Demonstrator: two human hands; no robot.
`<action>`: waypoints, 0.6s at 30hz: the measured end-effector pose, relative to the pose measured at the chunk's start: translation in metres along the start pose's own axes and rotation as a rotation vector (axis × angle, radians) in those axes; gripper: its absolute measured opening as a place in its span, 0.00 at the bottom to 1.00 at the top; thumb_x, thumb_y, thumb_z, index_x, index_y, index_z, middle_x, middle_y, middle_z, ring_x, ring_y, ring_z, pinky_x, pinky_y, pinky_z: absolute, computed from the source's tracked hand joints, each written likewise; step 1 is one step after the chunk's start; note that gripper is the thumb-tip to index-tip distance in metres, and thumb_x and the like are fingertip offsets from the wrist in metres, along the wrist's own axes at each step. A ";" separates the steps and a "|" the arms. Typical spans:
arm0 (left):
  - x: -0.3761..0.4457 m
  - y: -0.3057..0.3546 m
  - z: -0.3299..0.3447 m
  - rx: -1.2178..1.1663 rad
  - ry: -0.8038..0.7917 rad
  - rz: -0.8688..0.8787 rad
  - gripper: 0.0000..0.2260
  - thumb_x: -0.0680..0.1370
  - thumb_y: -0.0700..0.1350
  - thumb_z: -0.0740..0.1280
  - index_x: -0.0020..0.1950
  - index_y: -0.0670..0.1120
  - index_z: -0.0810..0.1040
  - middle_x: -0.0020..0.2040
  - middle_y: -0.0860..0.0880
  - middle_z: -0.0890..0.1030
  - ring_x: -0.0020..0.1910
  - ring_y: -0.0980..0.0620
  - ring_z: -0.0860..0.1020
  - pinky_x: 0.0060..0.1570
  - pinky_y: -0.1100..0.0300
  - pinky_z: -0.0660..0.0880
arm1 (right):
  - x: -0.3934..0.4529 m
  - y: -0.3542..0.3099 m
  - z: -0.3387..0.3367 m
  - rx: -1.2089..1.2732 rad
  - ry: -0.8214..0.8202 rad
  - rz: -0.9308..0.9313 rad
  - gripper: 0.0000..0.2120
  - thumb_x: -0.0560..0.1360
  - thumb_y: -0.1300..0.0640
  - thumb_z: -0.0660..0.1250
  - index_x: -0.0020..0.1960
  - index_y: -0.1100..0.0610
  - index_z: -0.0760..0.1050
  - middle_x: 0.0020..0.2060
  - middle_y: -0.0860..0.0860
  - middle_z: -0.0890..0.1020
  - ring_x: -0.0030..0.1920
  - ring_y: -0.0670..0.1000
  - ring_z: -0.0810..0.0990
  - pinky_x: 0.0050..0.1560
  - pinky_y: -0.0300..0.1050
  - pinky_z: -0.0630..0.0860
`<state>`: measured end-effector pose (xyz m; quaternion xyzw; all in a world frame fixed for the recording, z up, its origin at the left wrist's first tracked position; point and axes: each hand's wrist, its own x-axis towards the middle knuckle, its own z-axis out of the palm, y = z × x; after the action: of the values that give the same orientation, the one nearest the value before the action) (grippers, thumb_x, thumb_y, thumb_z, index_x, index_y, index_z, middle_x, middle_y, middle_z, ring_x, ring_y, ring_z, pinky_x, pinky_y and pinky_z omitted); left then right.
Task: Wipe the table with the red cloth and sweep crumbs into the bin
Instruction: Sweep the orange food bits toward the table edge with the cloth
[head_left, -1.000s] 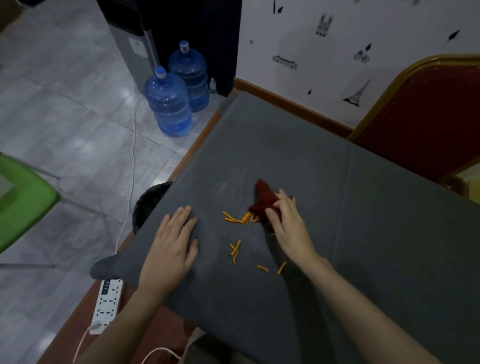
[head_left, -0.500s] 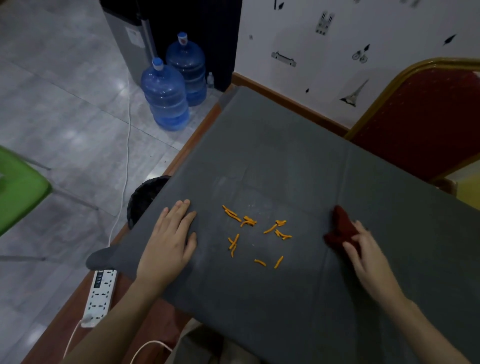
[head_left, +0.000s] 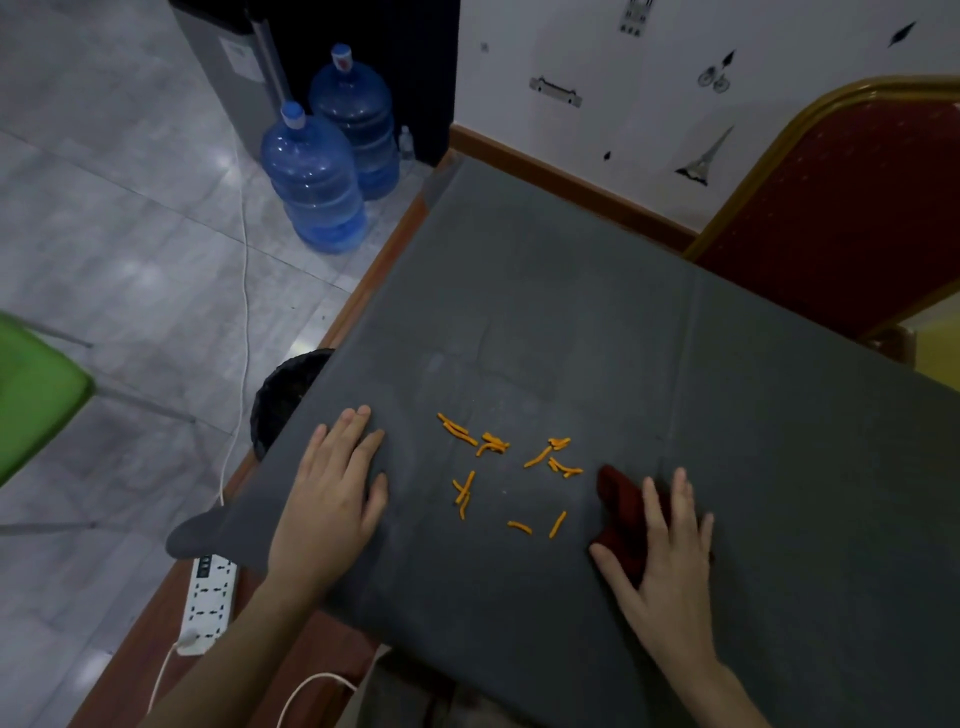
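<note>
While gathering for a sweep toward frame left:
Cloth (head_left: 621, 512): lying bunched at lower right of centre, just right of the crumbs, so placed as to be pushing them leftward.
Right hand (head_left: 670, 564): pressing flat on the cloth with fingers spread wide, pinning rather than pinching, likely for broad contact.
Left hand (head_left: 332, 499): resting open and flat at lower left of centre, holding nothing, seemingly keeping the table cover (head_left: 571, 291) from sliding.
Crumbs (head_left: 498, 467): lying scattered mid-frame between both hands, none touching the cloth.
Bin (head_left: 283, 395): sitting on the floor at centre left, half hidden under the table edge, well placed for catching crumbs.
Progress: judging as early, nothing swept off yet.
</note>
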<state>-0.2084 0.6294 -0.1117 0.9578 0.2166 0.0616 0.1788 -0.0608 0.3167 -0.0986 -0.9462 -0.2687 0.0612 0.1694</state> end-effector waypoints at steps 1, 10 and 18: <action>0.000 0.000 0.000 -0.002 0.000 0.000 0.20 0.78 0.47 0.57 0.66 0.39 0.72 0.73 0.42 0.67 0.74 0.45 0.63 0.74 0.47 0.56 | 0.002 -0.003 0.003 -0.050 -0.008 0.021 0.37 0.74 0.37 0.56 0.77 0.54 0.54 0.78 0.57 0.51 0.77 0.57 0.50 0.74 0.63 0.49; 0.001 0.000 -0.002 -0.017 -0.016 -0.011 0.20 0.78 0.47 0.58 0.66 0.40 0.72 0.74 0.42 0.67 0.75 0.47 0.61 0.75 0.48 0.55 | 0.024 -0.056 0.026 -0.141 -0.083 0.015 0.33 0.78 0.37 0.48 0.77 0.55 0.56 0.76 0.60 0.57 0.76 0.61 0.53 0.72 0.66 0.53; 0.001 -0.002 -0.001 -0.020 -0.010 0.012 0.20 0.77 0.46 0.60 0.67 0.40 0.72 0.74 0.42 0.66 0.75 0.46 0.61 0.74 0.46 0.57 | 0.078 -0.131 0.055 -0.137 -0.074 -0.024 0.32 0.79 0.39 0.49 0.77 0.55 0.55 0.76 0.61 0.58 0.76 0.61 0.55 0.72 0.66 0.53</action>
<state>-0.2085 0.6319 -0.1119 0.9574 0.2095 0.0602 0.1892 -0.0701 0.4785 -0.1055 -0.9495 -0.2895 0.0754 0.0951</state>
